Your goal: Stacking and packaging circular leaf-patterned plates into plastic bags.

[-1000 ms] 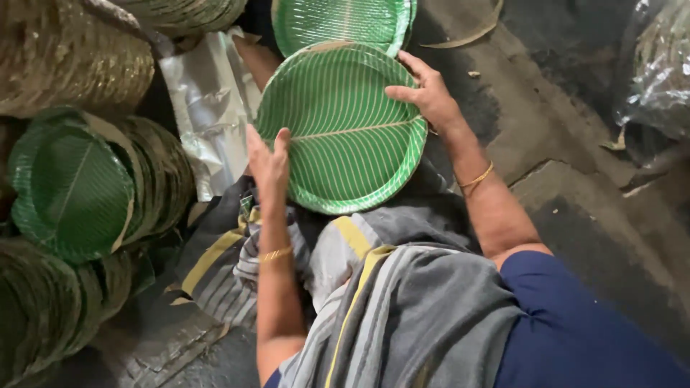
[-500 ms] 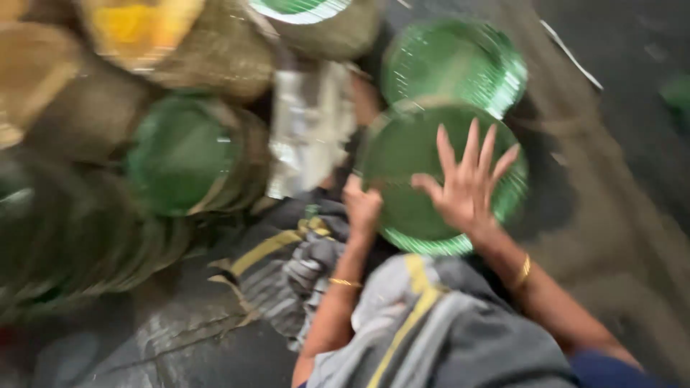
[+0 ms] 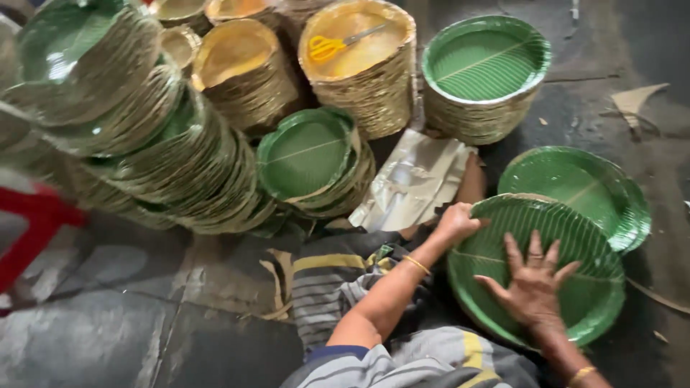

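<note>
Both hands grip the green plate point(image 3: 568, 237), left hand point(image 3: 454, 221) at its rim, right hand point(image 3: 533, 282) flat.

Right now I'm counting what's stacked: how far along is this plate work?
Done: tall stacks of green plates and gold plates stand on the floor. In hand: left hand grips the rim and right hand presses flat on a green leaf-pattern plate. Left: the low pile beside it.
</note>
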